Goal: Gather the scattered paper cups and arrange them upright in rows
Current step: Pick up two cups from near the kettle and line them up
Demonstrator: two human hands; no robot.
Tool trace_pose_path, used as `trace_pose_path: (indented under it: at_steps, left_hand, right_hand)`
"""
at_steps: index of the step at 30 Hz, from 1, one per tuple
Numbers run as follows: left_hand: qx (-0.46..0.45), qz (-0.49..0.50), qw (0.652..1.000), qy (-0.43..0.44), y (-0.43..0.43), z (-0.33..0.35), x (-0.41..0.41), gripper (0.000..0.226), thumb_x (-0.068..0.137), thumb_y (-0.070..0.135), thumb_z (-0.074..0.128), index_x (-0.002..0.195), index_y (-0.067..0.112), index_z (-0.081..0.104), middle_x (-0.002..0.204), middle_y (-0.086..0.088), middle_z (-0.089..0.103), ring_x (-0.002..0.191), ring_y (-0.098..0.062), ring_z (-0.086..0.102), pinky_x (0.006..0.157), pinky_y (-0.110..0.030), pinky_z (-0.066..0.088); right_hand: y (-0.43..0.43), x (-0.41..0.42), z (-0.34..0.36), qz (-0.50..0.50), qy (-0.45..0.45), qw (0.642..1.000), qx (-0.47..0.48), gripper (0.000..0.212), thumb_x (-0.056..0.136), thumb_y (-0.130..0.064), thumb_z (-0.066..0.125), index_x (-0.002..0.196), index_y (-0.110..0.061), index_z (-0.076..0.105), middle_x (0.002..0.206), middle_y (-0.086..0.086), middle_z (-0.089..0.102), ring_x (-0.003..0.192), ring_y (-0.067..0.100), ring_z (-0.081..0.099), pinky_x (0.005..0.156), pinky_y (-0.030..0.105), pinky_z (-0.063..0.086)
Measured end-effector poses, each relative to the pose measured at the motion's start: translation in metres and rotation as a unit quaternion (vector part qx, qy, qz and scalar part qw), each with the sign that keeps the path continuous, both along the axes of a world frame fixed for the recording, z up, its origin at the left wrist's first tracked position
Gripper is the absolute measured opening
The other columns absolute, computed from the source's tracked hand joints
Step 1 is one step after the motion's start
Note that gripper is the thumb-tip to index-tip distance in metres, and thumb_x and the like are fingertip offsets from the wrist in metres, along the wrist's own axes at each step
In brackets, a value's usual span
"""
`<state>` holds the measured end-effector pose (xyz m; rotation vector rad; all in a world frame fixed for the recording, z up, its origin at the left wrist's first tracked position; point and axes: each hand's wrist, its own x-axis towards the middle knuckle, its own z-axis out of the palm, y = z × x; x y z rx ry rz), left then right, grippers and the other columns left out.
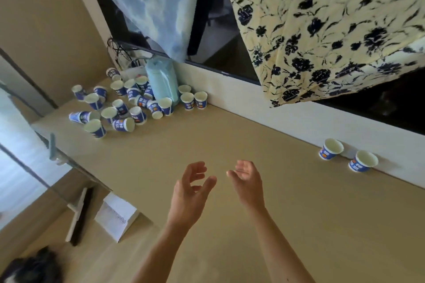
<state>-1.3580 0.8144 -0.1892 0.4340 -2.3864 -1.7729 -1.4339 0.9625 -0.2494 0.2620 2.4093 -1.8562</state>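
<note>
The left hand (190, 187) has its fingers (195, 167) loosely curled and spread, holding nothing; the right hand (247, 181) is likewise empty, palm turned inward, fingers (243, 166) slightly bent. Both hover bare-armed above the near middle of the counter (230, 145), a smooth, matte tan surface.

To the far right, two paper cups (331, 149) stand side by side against the pale wall ledge (264, 108), upright though tilted in this view, each a short tapered shape with a white inside and a blue printed band; the print is too blurred to read. At the far left lies the scattered heap of cups (119, 108), roughly two dozen, some upright, several tipped on their sides, crowded around a pale blue cylindrical container (163, 80). Above hang a blue-and-white mottled cloth (151, 2) and a cream floral cloth (333, 25) with dark blue blossoms.
</note>
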Motion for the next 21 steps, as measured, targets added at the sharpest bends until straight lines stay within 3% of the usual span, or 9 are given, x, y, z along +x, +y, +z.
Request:
trace_pose_path:
  at_steps: [4,8,14,21]
  left_hand:
    - [0.006,-0.002,1.0,0.002,-0.057,0.002,0.023,0.042,0.083,0.048,0.068,0.121,0.032,0.06,0.116,0.019,0.068,0.105,0.005,0.063,0.084,-0.028,0.057]
    - [0.022,-0.002,1.0,-0.015,-0.101,0.001,0.04,0.035,0.09,0.034,0.073,0.122,0.029,0.06,0.118,0.015,0.067,0.107,0.0,0.063,0.088,-0.036,0.057]
    - [0.039,0.032,0.998,-0.029,-0.149,-0.005,0.035,0.035,0.089,0.033,0.074,0.121,0.029,0.061,0.117,0.012,0.068,0.107,-0.001,0.064,0.087,-0.035,0.058]
    - [0.015,0.034,0.999,-0.033,-0.181,-0.015,-0.011,0.033,0.089,0.032,0.074,0.119,0.03,0.061,0.115,0.016,0.068,0.105,0.002,0.065,0.082,-0.027,0.059]
  right_hand:
    - [-0.063,0.027,0.002,-0.011,-0.007,1.0,-0.022,0.037,0.088,-0.024,0.074,0.121,-0.019,0.06,0.113,-0.004,0.067,0.098,0.002,0.064,0.079,0.018,0.046]
    - [-0.116,0.05,-0.003,-0.023,-0.015,0.998,-0.057,0.034,0.089,-0.021,0.074,0.12,-0.02,0.06,0.112,-0.002,0.068,0.103,0.012,0.067,0.085,0.025,0.049]
    - [-0.156,0.05,-0.013,-0.025,-0.031,0.998,-0.053,0.033,0.089,-0.018,0.074,0.119,-0.02,0.06,0.112,0.0,0.069,0.102,0.015,0.067,0.089,0.028,0.049]
    - [-0.178,-0.008,-0.022,-0.034,-0.049,0.996,-0.068,0.03,0.088,-0.012,0.074,0.115,-0.015,0.061,0.11,0.006,0.069,0.099,0.022,0.067,0.087,0.029,0.048]
